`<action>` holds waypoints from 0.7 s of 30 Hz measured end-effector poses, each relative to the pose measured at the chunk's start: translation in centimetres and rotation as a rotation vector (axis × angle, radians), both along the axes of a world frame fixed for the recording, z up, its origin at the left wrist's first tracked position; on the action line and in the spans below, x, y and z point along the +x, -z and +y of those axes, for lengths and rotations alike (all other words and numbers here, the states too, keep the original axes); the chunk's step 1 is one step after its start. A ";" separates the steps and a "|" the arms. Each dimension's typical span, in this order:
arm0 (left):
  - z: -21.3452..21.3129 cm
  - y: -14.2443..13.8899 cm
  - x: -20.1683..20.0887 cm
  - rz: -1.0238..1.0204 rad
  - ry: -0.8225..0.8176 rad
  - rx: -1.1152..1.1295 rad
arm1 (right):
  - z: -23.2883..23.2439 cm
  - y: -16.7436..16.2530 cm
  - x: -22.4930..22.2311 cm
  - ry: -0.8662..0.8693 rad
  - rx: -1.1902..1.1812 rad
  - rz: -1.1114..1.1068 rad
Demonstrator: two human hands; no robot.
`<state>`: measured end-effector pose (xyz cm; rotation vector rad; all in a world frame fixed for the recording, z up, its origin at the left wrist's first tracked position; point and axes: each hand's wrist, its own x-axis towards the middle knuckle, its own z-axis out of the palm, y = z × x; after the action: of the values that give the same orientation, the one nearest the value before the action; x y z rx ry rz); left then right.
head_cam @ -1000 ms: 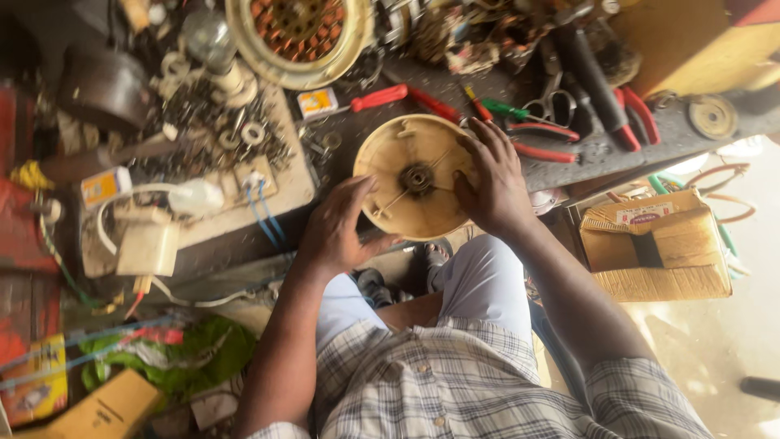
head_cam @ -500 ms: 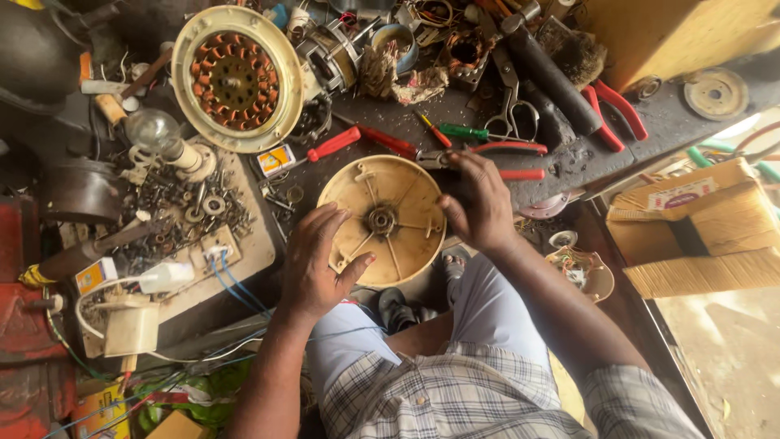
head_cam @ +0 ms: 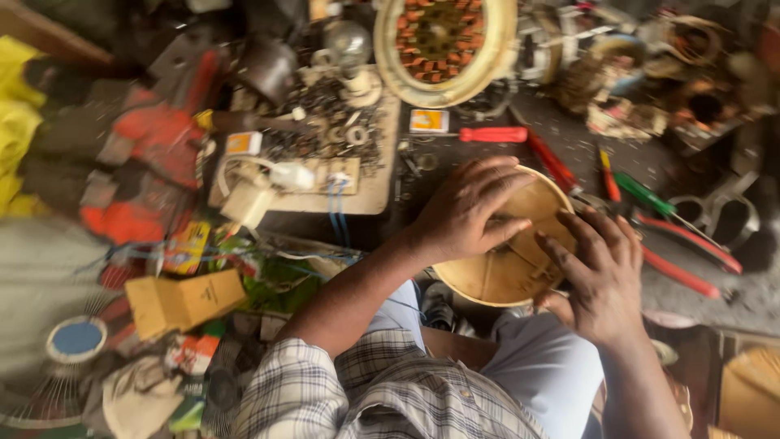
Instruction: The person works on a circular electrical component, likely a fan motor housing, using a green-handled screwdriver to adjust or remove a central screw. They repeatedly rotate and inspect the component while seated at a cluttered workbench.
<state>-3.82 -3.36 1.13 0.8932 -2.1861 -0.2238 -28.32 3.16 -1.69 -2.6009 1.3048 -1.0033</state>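
- Cluttered dark workbench point(head_cam: 569, 138) in front of me, grimy top, tools & scrap all over; pic is blurry w/ motion, esp. at the left.
- Round cream-yellow fan cover point(head_cam: 508, 268) sits at the bench's near edge, just above my knees, open side up: shallow dish shape, thin ribs running from rim to centre hub, looks like painted metal, dull & scuffed.
- My left hand point(head_cam: 467, 213) lies flat on the cover's upper-left part, fingers point(head_cam: 496, 175) spread wide & pressing down over rim & ribs, not curled around anything.
- My right hand point(head_cam: 601, 280) is on the cover's right side, fingers bent, tips on the inner face near the hub, thumb low at the rim. It grips the edge loosely; can't tell how tight.
- Hub itself mostly hidden btwn both hands.
- Just beyond the cover: red-handled screwdriver point(head_cam: 496, 134) lying flat, small yellow-orange box point(head_cam: 428, 121) beside it.
- To the right, touching or nearly touching the cover's rim: red-handled pliers point(head_cam: 682, 256), green-handled screwdriver point(head_cam: 646, 193), steel scissors point(head_cam: 715, 215) further out.
- Top centre: big round motor stator point(head_cam: 443, 45) in a cream ring, copper-coloured windings inside.
- Left of that: pale wooden board point(head_cam: 370, 191) heaped w/ small metal washers, nuts & bits, plus a white plug w/ wire.
- Lower left: cardboard box point(head_cam: 185, 302), small fan w/ blue centre point(head_cam: 75, 340).
- I'm in a plaid shirt & pale blue trousers.
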 end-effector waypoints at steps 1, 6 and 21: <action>0.3 -0.4 0.5 -0.009 -0.019 0.018 | 0.0 0.0 0.2 0.007 0.007 0.004; -1.5 -4.4 6.8 0.020 -0.263 -0.045 | -0.1 0.1 0.4 0.048 -0.019 -0.028; -12.4 -13.3 23.3 -0.720 -1.067 0.629 | -0.4 0.0 0.2 0.148 -0.119 -0.229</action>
<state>19.51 -15.71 14.43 2.6668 -1.8656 -0.0447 -28.09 2.72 -1.72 -2.4063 1.4350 -1.3954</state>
